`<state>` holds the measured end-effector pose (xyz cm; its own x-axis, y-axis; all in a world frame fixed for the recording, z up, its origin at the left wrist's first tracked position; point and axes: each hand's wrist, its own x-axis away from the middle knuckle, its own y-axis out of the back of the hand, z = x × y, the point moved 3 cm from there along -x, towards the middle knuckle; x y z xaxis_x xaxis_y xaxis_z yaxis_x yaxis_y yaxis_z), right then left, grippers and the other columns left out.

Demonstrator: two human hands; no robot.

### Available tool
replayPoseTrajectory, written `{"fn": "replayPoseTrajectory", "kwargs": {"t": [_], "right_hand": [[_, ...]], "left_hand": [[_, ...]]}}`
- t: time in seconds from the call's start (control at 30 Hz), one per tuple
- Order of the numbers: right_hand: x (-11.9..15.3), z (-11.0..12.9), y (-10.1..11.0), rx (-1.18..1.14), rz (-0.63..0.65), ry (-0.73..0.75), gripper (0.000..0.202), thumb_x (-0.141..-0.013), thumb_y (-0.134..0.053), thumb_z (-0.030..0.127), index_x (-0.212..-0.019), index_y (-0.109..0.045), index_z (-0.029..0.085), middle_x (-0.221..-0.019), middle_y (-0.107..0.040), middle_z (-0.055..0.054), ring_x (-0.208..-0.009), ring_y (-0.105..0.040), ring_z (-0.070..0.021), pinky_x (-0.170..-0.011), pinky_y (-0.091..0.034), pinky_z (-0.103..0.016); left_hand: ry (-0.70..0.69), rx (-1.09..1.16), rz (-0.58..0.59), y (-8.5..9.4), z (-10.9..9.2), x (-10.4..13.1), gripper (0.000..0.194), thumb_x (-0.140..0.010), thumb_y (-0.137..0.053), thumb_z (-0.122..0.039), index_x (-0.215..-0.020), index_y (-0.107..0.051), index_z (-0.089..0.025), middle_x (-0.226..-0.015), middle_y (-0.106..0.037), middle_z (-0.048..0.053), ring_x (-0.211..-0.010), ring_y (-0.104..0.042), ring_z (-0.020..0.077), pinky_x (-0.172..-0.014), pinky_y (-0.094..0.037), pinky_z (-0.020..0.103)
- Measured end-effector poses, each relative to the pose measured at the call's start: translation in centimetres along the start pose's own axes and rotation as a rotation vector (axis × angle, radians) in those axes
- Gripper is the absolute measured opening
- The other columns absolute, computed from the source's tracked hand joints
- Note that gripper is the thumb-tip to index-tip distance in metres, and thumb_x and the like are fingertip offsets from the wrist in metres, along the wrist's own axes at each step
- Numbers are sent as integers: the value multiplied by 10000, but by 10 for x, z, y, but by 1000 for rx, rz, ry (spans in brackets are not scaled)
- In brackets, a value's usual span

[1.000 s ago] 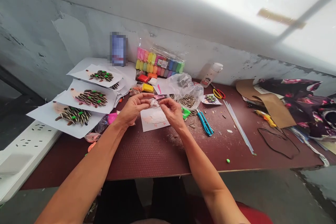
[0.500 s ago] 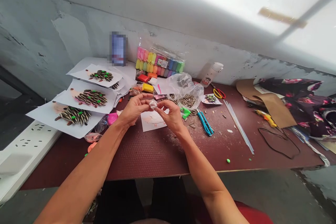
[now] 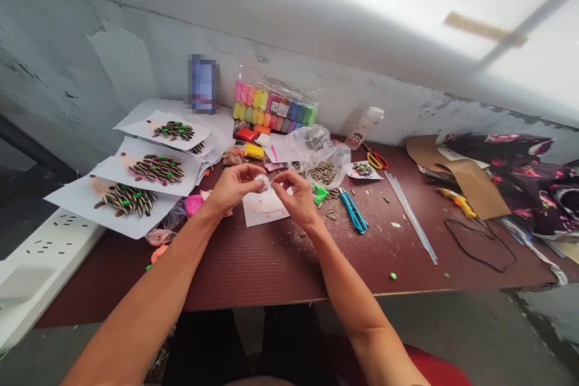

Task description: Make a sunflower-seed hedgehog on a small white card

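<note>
Above the middle of the table, my left hand (image 3: 234, 188) pinches a small, shiny white lump (image 3: 262, 180), which looks wrapped in clear plastic. The thumb and fingertips of my right hand (image 3: 295, 194) are pinched together at the lump's right side; whether they grip its wrapping is too small to tell. Under both hands lies a white paper (image 3: 254, 217) with a pale animal shape and small orange feet, partly covered by my fingers. A bright green lump in plastic (image 3: 320, 194) and a blue utility knife (image 3: 353, 211) lie right of my right hand.
Papers with seed-covered hedgehogs (image 3: 156, 170) are stacked at left beside a power strip (image 3: 40, 259). Coloured clay packs (image 3: 271, 110) lean on the wall. A bag of striped seeds (image 3: 323, 163), scissors (image 3: 377, 160), a bottle (image 3: 364, 128), glue sticks (image 3: 411, 217) and a glue gun (image 3: 459, 203) stand or lie rightward.
The white lump has turned and now looks smoother and shinier. My right fingertips have shifted slightly away from it to the right. The rest of the table looks the same.
</note>
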<state>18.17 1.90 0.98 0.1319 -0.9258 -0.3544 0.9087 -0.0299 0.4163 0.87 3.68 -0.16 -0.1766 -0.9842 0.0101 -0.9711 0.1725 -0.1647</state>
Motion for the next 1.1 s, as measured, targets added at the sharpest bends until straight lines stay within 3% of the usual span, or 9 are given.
{"fn": "replayPoseTrajectory", "kwargs": {"t": [0.17,0.33,0.47,0.67,0.9,1.0,1.1], "right_hand": [[0,-3,-4,-82,4,-34,84,-886,-685,303,-905,-712,226,-894,-714,-15,-767,-590,-150,-753,-501,-292],[2,2,-6,29,-21,77,49,-902,-701,249,-880,-744,247,-977,-694,-40,-949,-631,-184,-883,-503,-329],[3,-1,-6,93,-46,42,55,-919,-687,260,-902,-736,241,-922,-713,-29,-816,-615,-168,-812,-507,-319],[4,0,-6,119,-6,49,58,-924,-677,257,-891,-715,228,-900,-735,-26,-769,-613,-162,-761,-488,-305],[8,6,-12,421,-35,217,95,-917,-620,193,-835,-662,216,-852,-693,-38,-836,-604,-188,-806,-458,-312],[6,6,-10,487,-85,274,100,-894,-597,169,-813,-632,216,-828,-671,-34,-837,-592,-195,-812,-455,-318],[0,3,7,440,-235,227,98,-902,-569,174,-836,-626,219,-847,-666,-35,-838,-586,-195,-825,-460,-329]], "left_hand": [[-11,-59,-35,0,5,-2,414,-583,-905,-352,-901,-745,-140,-803,-740,40,-639,-685,161,-660,-591,324],[-5,-32,-44,-4,5,-1,459,-551,-926,-387,-897,-755,-138,-822,-758,49,-647,-700,174,-694,-625,364],[21,10,-19,-6,2,1,500,-555,-939,-401,-948,-766,-145,-866,-772,55,-729,-720,193,-781,-626,390],[6,7,-25,-1,5,0,467,-585,-943,-445,-888,-750,-146,-770,-741,47,-688,-694,191,-736,-595,380],[-12,-83,-40,-8,4,0,339,-586,-851,-332,-835,-722,-143,-737,-723,21,-627,-650,146,-650,-563,303],[-39,-189,-14,-9,5,0,279,-610,-769,-295,-841,-715,-149,-716,-706,8,-611,-633,141,-599,-533,271],[-94,-378,-44,-2,6,-3,259,-672,-693,-283,-892,-736,-152,-709,-682,8,-606,-614,149,-572,-506,264]]}}
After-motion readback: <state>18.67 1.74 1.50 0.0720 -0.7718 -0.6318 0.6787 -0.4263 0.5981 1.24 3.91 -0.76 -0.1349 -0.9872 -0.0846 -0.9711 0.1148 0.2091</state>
